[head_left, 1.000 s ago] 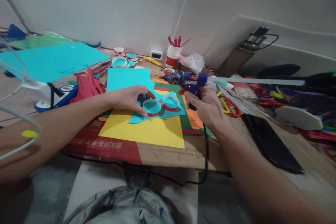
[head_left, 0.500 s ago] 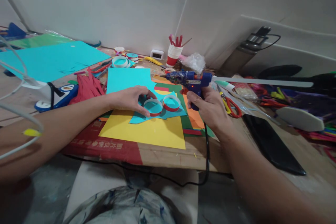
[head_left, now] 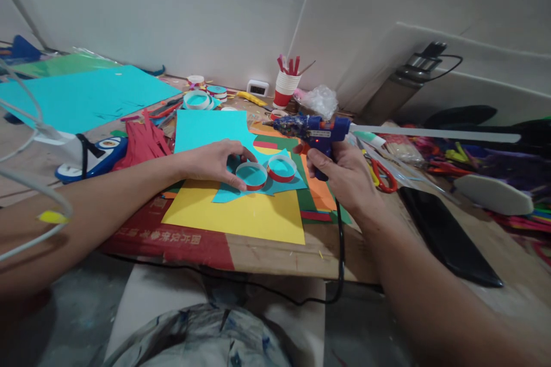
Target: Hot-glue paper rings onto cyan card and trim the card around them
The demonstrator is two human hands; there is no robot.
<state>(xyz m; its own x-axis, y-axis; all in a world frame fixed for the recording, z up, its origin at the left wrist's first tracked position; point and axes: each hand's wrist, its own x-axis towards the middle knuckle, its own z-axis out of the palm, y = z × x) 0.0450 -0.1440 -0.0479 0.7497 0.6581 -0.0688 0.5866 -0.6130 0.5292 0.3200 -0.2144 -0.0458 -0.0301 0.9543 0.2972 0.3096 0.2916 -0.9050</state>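
Observation:
Two red-and-white paper rings stand side by side on a cut piece of blue paper (head_left: 224, 194), the left ring (head_left: 257, 187) and the right ring (head_left: 282, 178). My left hand (head_left: 220, 161) has its thumb and fingers curved around the left side of the left ring, gripping it. In my right hand (head_left: 344, 175) is a blue glue gun (head_left: 316, 129), its nozzle pointing left above the papers and a long white glue stick out of its back. Yellow paper (head_left: 241, 221) lies beneath the blue piece.
A paper cup (head_left: 286, 89) with red strips stands by the wall, near a small white clock (head_left: 258, 88). Red-handled scissors (head_left: 384, 176) and a black phone-like slab (head_left: 447, 235) lie to the right. Red paper strips (head_left: 144, 140) lie left. The black cord (head_left: 342, 241) hangs over the front edge.
My right hand and the glue gun have shifted very slightly to the right. My left hand stays at the left ring.

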